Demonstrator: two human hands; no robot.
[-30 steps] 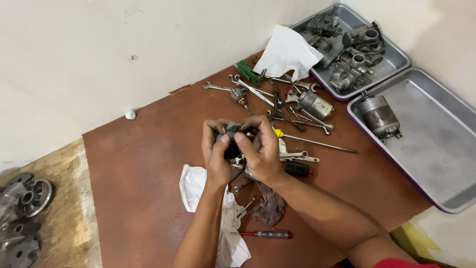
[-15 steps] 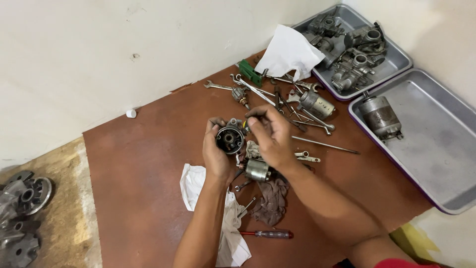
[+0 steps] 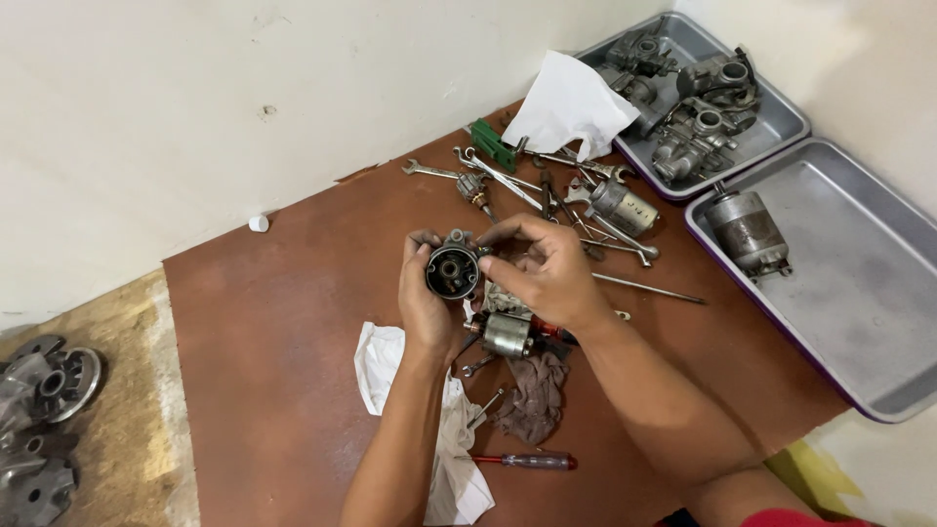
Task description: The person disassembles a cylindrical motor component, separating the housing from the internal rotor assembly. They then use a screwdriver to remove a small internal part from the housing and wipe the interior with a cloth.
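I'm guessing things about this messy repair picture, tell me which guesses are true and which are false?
1. Both hands hold a round metal motor part. True.
2. The red-handled screwdriver lies in a tray. False: it lies on the brown board, near the white cloth.
3. The nearer grey tray holds one cylindrical motor. True.
4. The left hand holds a wrench. False: the wrenches lie on the board.
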